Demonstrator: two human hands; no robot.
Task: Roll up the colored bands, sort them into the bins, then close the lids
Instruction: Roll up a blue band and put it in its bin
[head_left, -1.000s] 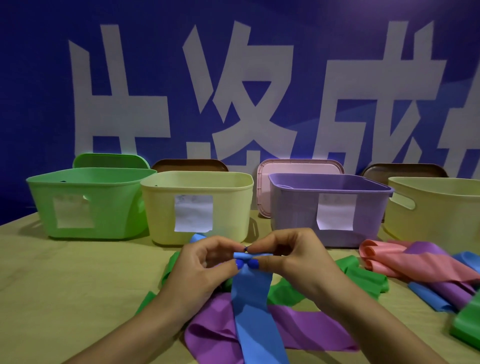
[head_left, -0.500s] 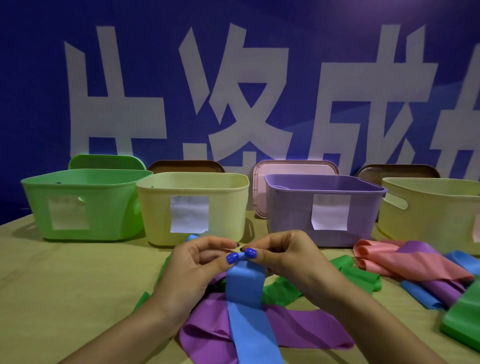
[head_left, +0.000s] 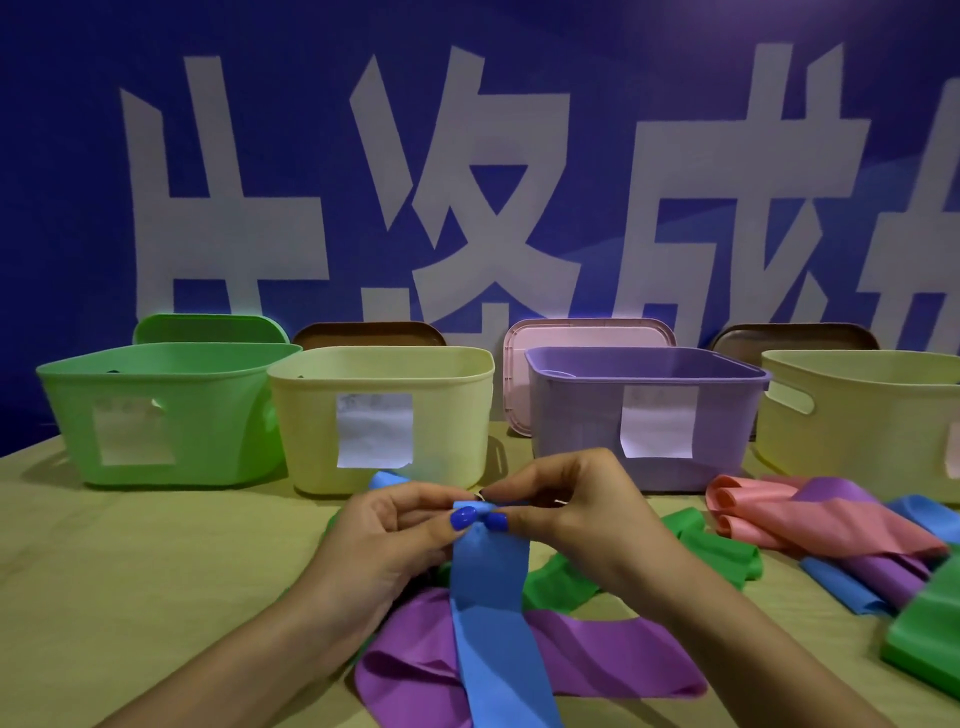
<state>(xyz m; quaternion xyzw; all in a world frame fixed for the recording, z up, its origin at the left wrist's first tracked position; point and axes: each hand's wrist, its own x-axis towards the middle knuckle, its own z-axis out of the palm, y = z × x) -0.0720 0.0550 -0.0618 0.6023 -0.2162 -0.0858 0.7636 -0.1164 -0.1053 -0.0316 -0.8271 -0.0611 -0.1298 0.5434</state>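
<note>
We pinch the blue band's (head_left: 488, 582) top end with left hand (head_left: 395, 540) and right hand (head_left: 561, 514); its length trails toward bottom centre, equally near both

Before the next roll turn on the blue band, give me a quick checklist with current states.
1. Both hands grip the blue band end: left hand and right hand pinch it: ok.
2. Roll tight and even: cannot tell, fingers hide it.
3. Band's tail free: not ok, it lies across the purple band.
4. Bins open: ok, lids stand behind.
5. Which bin takes blue: cannot tell, labels unreadable.
</note>
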